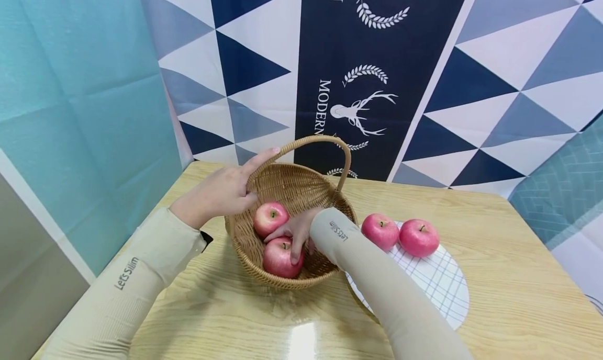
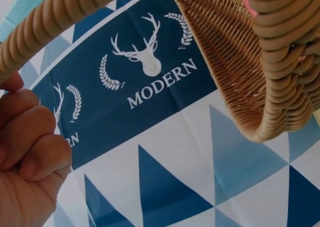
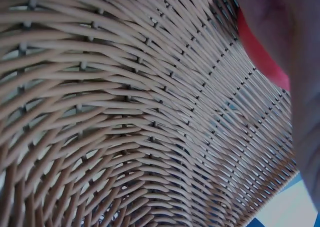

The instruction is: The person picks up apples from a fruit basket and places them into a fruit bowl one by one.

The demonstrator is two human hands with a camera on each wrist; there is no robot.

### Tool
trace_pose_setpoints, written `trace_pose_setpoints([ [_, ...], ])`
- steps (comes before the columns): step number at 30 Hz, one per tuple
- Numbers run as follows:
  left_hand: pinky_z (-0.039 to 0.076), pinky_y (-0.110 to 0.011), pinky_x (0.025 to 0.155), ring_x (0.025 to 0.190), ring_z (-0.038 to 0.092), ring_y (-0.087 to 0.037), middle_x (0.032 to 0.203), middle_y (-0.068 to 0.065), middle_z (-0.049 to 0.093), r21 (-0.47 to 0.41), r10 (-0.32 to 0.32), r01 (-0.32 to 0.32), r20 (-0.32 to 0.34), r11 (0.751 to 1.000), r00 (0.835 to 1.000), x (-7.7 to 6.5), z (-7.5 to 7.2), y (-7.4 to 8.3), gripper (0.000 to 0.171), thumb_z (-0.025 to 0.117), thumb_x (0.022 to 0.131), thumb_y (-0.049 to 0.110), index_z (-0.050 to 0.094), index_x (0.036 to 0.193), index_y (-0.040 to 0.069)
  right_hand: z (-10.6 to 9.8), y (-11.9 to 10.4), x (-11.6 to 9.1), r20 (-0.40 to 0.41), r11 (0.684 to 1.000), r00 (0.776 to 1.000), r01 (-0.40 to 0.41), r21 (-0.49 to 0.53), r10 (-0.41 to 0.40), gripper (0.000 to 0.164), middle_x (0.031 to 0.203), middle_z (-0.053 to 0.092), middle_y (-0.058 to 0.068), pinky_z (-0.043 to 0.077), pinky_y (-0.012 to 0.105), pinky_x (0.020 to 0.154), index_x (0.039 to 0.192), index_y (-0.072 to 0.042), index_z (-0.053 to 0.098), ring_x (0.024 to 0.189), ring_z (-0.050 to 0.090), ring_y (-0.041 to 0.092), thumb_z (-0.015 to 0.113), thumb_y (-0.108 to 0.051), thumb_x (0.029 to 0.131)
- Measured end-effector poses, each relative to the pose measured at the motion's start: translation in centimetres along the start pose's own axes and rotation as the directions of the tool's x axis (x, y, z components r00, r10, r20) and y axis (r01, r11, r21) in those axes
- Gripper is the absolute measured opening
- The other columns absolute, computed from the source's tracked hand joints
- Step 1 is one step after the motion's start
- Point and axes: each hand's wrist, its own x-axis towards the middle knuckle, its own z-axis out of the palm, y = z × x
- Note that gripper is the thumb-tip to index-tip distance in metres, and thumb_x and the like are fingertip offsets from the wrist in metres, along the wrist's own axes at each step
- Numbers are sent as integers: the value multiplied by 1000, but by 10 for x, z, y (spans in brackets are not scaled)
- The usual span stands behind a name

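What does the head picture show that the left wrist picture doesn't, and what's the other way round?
Only the head view: the right hand holding an apple in the basket, plus two more apples at the checked plate.

Only the left wrist view: the palm side of the left hand, with curled fingers.

Both: that hand, the basket with its handle, and the deer-print backdrop.

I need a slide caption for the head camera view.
Left hand on the handle of a wicker basket, right hand gripping an apple inside.

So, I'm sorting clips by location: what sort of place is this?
Probably an indoor tabletop set: a wood-grain table, a patterned backdrop hung behind it and a teal sheet on the left.
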Motion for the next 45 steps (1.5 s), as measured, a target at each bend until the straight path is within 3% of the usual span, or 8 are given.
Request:
trace_pose_setpoints([
  [6, 30, -26, 42, 42, 29, -9, 50, 5, 30, -1, 12, -12, 0, 1000, 1000, -1, -1, 0, 83, 55, 78, 1, 19, 151, 19, 2, 0, 4, -14, 1000, 1000, 8, -16, -8, 87, 141, 41, -1, 50, 26, 83, 148, -21, 37, 111, 49, 10, 75, -2, 73],
  [10, 31, -27, 43, 42, 30, -10, 50, 5, 30, 6, 13, -13, -1, 1000, 1000, 0, 0, 1, 83, 55, 79, 1, 19, 151, 20, 3, 1, 6, 24, 993, 999, -24, 114, 22, 86, 140, 38, 0, 53, 31, 77, 149, -21, 34, 107, 53, 15, 72, 2, 76],
  [15, 31, -27, 44, 43, 29, -10, 50, 6, 30, -7, 39, -39, -4, 999, 999, 4, 1, 3, 83, 54, 78, 1, 19, 151, 19, 1, 5, 9, 56, 984, 998, -32, 174, 23, 82, 137, 38, 0, 53, 32, 75, 148, -22, 35, 107, 51, 16, 70, 1, 78],
  [21, 30, -26, 43, 43, 29, -9, 50, 6, 30, -11, 52, -52, -8, 999, 999, 5, 3, 3, 84, 56, 77, 0, 19, 150, 19, 2, 6, 11, 19, 977, 1000, -19, 213, 15, 76, 137, 40, 2, 54, 32, 68, 148, -21, 37, 99, 58, 19, 70, -6, 82],
  [29, 31, -27, 44, 43, 28, -10, 51, 6, 29, -15, 27, -27, -6, 1000, 1000, 3, 1, 1, 83, 54, 78, 0, 19, 151, 19, 2, -5, 9, 35, 990, 999, -33, 138, 29, 91, 142, 31, 1, 53, 31, 76, 152, -26, 27, 102, 55, 17, 74, -2, 78],
  [34, 31, -27, 44, 44, 28, -10, 51, 5, 30, -2, 16, -16, 0, 1000, 1000, 3, 0, 0, 84, 55, 78, 1, 19, 151, 20, 1, -10, 10, 42, 998, 999, -26, 50, 24, 89, 138, 34, -1, 51, 28, 80, 150, -25, 30, 109, 47, 12, 76, -4, 76],
  [38, 32, -27, 44, 44, 29, -10, 51, 5, 30, 4, 5, -5, 4, 1000, 1000, 3, 0, 0, 84, 56, 78, 1, 18, 151, 21, 1, -10, 12, 26, 998, 999, -24, 63, 22, 87, 134, 38, 0, 53, 30, 77, 149, -24, 33, 102, 55, 14, 77, -6, 76],
  [45, 32, -27, 44, 43, 29, -11, 51, 5, 30, 4, 3, -3, -1, 1000, 1000, 3, 0, 0, 84, 55, 78, 0, 19, 151, 21, -3, -11, 18, 40, 992, 993, 112, -63, -110, 78, 131, 46, -3, 40, 23, 95, 145, -16, 40, 116, 44, 9, 76, -9, 76],
])
